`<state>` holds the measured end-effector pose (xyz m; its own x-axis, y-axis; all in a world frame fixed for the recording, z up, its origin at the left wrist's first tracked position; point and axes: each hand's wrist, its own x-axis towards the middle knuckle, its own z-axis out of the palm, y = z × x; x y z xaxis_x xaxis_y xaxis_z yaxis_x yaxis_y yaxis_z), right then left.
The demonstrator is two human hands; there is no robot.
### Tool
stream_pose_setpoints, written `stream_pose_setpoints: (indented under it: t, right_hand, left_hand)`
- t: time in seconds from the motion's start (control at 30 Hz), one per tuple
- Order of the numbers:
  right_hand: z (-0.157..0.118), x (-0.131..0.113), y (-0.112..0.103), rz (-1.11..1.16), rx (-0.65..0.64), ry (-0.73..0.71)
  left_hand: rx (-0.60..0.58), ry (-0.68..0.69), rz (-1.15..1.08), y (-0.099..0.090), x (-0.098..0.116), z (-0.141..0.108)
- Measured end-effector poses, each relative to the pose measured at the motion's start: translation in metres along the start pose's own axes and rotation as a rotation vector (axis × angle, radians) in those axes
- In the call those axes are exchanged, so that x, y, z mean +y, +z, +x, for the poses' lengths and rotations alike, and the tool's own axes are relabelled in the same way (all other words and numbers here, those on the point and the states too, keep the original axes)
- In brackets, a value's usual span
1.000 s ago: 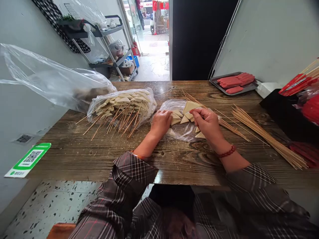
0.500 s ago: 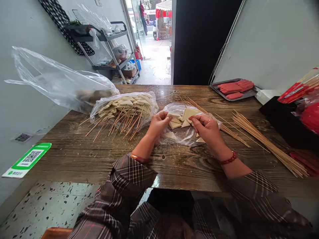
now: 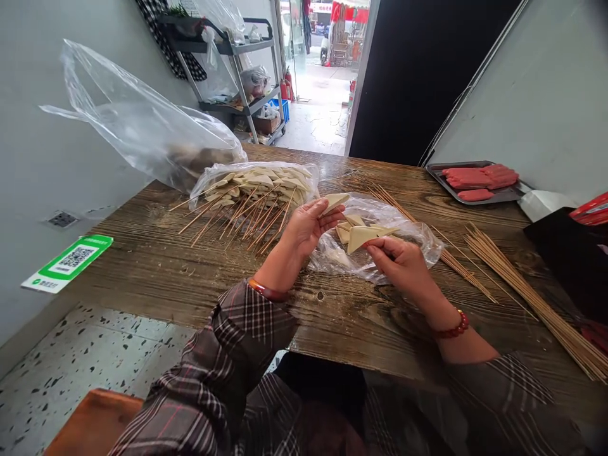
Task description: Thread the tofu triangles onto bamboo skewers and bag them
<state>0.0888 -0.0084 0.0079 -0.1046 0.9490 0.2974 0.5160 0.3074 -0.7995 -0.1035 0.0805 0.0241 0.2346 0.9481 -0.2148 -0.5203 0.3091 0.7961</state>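
Note:
My left hand (image 3: 304,229) pinches a pale tofu triangle (image 3: 336,201) between thumb and fingers, its other fingers partly spread below. Another, larger tofu triangle (image 3: 361,237) is gripped at its lower edge by my right hand (image 3: 398,258). Both hands are over a clear plastic bag (image 3: 418,234), spread on the table with more tofu pieces on it, partly hidden by my hands. To the left, a second plastic bag (image 3: 311,174) bears a heap of skewered tofu triangles (image 3: 259,183), their sticks pointing toward me.
Loose bamboo skewers (image 3: 527,291) lie on the wooden table (image 3: 213,291) at right, with a smaller bunch (image 3: 468,278) beside them. A tray (image 3: 432,172) of red sausages (image 3: 482,176) sits at back right. A large plastic bag (image 3: 142,126) stands back left, near a payment-code card (image 3: 71,263).
My hands have lifted tofu triangles off the bag's pile, and the left one has turned palm up. The camera view has shifted left and down.

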Motion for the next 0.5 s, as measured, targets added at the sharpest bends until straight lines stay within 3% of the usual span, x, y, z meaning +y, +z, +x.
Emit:
stream_pose_setpoints:
  t: [0.5]
  right_hand:
    - [-0.0007,0.0036,0.0002,-0.038,-0.004,0.016]
  left_hand:
    - [-0.027,0.000,-0.011,0.0020,-0.0016,-0.0042]
